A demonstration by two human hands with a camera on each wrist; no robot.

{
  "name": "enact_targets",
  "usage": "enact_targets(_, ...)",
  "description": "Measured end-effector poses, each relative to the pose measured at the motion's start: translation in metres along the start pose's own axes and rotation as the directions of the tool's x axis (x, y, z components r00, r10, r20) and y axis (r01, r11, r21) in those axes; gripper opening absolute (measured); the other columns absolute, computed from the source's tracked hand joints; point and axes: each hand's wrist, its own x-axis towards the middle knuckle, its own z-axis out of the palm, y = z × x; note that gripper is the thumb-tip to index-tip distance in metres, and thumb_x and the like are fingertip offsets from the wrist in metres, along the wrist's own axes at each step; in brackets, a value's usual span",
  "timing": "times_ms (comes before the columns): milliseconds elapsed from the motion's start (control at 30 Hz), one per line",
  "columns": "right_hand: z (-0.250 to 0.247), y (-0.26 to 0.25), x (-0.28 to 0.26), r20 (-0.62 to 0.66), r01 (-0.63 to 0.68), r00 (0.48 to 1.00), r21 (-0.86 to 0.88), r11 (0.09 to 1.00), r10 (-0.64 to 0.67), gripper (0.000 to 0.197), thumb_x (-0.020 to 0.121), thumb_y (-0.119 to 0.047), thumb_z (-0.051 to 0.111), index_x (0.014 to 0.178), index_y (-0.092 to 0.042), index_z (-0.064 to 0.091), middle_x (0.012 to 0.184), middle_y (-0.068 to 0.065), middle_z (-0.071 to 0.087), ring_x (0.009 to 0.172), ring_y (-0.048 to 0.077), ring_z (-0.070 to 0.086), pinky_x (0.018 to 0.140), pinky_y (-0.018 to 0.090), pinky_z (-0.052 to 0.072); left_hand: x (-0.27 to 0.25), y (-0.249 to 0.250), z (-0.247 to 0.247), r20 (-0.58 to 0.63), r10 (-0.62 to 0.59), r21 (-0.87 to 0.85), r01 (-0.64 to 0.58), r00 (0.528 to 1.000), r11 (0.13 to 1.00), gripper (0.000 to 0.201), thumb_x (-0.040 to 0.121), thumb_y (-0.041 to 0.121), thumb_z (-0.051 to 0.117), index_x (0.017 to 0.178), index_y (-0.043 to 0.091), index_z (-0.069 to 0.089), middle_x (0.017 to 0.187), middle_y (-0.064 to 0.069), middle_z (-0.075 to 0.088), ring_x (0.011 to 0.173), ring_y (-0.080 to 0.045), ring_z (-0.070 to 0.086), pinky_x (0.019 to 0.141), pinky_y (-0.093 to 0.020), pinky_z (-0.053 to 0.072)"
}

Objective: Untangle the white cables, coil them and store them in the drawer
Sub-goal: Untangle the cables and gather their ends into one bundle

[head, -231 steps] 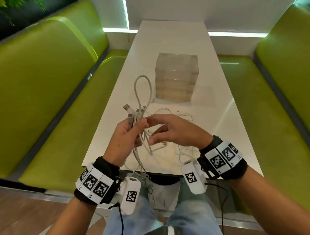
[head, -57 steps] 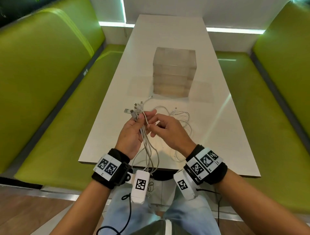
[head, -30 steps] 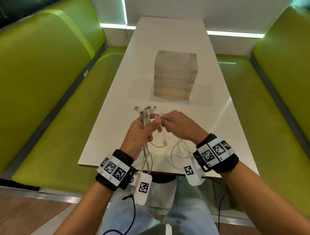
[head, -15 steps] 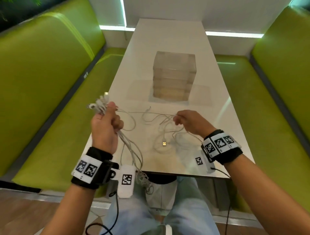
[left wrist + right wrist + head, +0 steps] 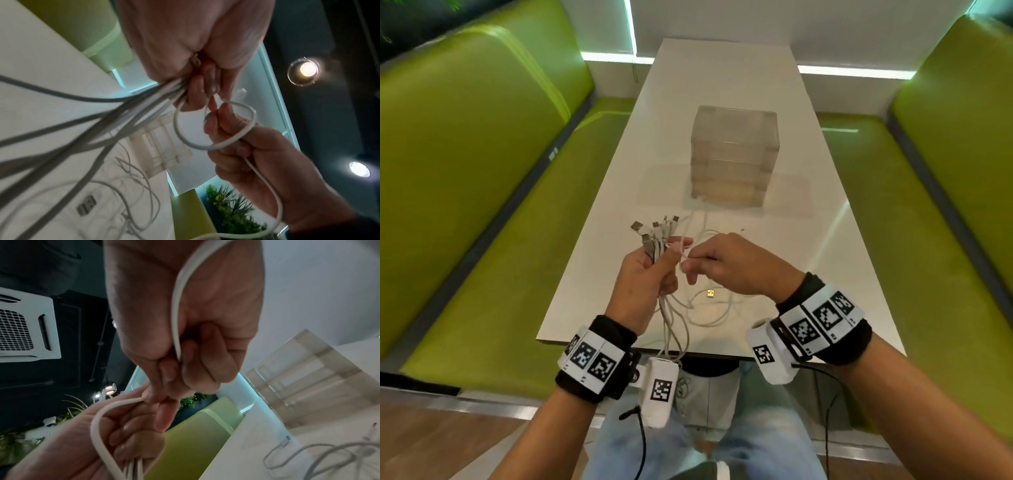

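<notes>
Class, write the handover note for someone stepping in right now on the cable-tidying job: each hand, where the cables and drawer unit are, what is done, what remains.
Left hand: grips a bundle of white cables just below their plugs; the cords hang past the table edge.
Right hand: pinches one cable loop next to the left thumb.
Loose cables still lie tangled on the table, with one plug among them.
Drawer unit: farther up the table, drawers closed.
Done: several plug ends gathered.
Left: finish untangling, coil, open a drawer, store.
</notes>
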Motion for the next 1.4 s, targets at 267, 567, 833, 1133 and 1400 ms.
enact_targets(267,0.008,-0.004,-0.006,0.072,-0.025,0.997,0.031,0.999,0.023,0.028,0.094,-0.030,0.052,0.074,-0.020,0.068,0.060,-0.008,0.055,0.059,0.008,0.053,0.064,0.030,0.043,-0.004,0.002,-0.010,0.052,0.057,0.001,-0.057,0.997,0.998,0.014,0.082,0.022,0.067,0.068,0.018,0.064,0.048,0.006,0.040,0.041,-0.008,0.025,0.042,-0.021,0.024)
enact_targets(567,-0.024,0.079,-0.007,-0.104,-0.227,0.970,-0.089,0.970,0.217,0.024,0.094,-0.012,0.047,0.086,-0.012,0.070,0.078,-0.005,0.063,0.078,0.015,0.059,0.069,0.017,0.041,0.008,0.041,-0.057,-0.322,0.187,-0.208,-0.262,0.928,0.942,0.026,0.097,0.019,0.048,0.072,0.015,0.050,0.048,0.014,0.033,0.042,-0.003,0.022,0.041,-0.017,0.022)
enact_targets(833,-0.037,0.060,-0.012,-0.250,-0.046,0.963,0.215,0.976,0.100,0.027,0.093,-0.011,0.051,0.078,-0.026,0.068,0.085,0.005,0.069,0.067,0.007,0.056,0.063,0.020,0.047,0.007,0.034,-0.049,-0.315,0.166,-0.148,-0.221,0.935,0.964,0.024,0.092,0.025,0.055,0.070,0.017,0.055,0.049,0.011,0.030,0.043,-0.005,0.022,0.042,-0.019,0.023)
enact_targets(1133,-0.015,0.007,-0.005,-0.079,0.076,0.992,-0.222,0.972,-0.096,0.021,0.093,-0.015,0.051,0.086,-0.004,0.068,0.079,0.005,0.062,0.075,0.019,0.054,0.073,0.035,0.043,-0.001,0.002,0.017,-0.076,-0.016,0.215,0.032,0.997,0.976,0.019,0.090,0.024,0.060,0.072,0.019,0.061,0.049,0.010,0.031,0.043,-0.009,0.028,0.043,-0.022,0.029)
enact_targets(1400,-0.015,0.005,0.004,-0.097,0.089,0.986,-0.380,0.921,-0.135,0.019,0.092,-0.017,0.052,0.092,-0.010,0.070,0.072,-0.007,0.038,0.072,0.014,0.042,0.063,0.028,0.032,0.004,0.009,0.015,-0.008,-0.044,0.397,0.044,0.999,0.917,0.013,0.091,0.023,0.062,0.080,0.015,0.061,0.049,0.014,0.036,0.045,-0.008,0.029,0.046,-0.025,0.028)
